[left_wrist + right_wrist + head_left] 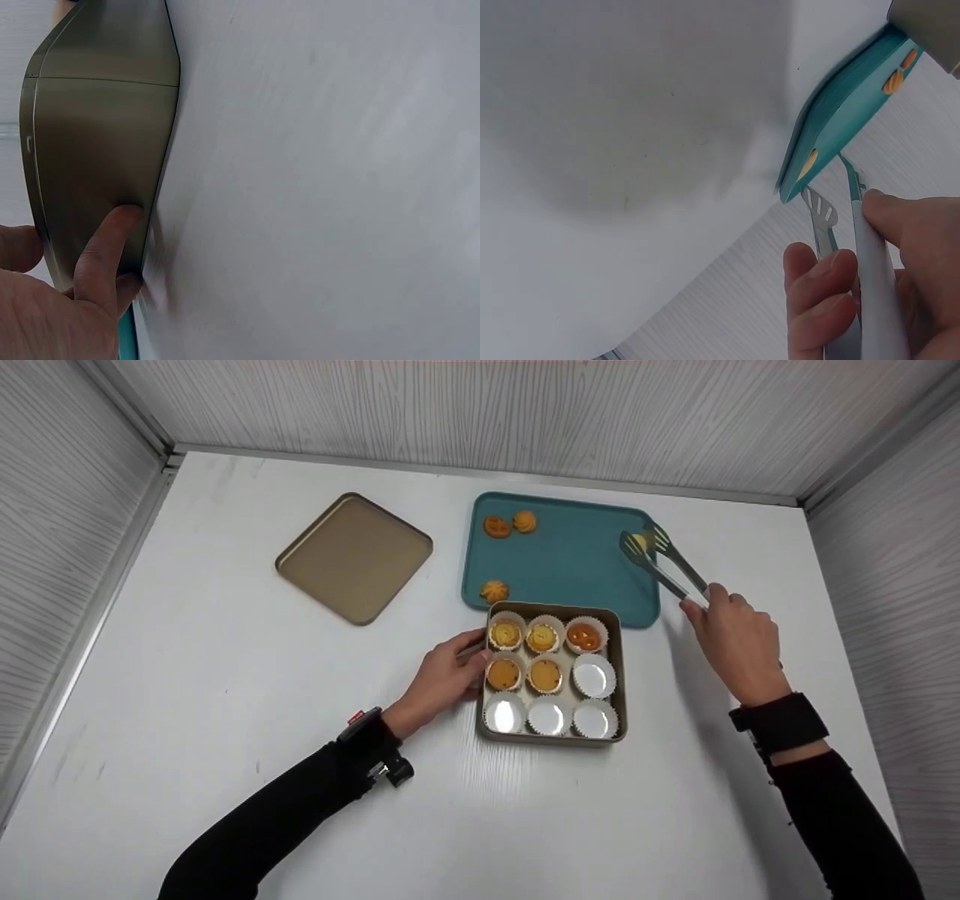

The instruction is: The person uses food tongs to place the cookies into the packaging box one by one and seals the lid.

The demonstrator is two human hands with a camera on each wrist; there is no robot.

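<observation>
With thumb at the rim and fingers against the outer wall, my left hand (444,673) holds the left side of a square tin (553,741). Paper cups stand in rows inside it; several contain cookies, and others, such as the paper cup (594,676) at right, hold none. My right hand (739,641) grips metal tongs (881,292) by their handles. Their slotted tips are spread on either side of a yellow cookie (640,542) at the right end of the teal tray (562,562). Whether they touch the cookie I cannot tell.
A pretzel-shaped cookie (496,526) and a swirled cookie (524,521) lie at the tray's back left, another swirled cookie (494,591) at its front left. The tin's gold lid (358,559) lies left of the tray. Grey panels (480,420) enclose the white table (225,675).
</observation>
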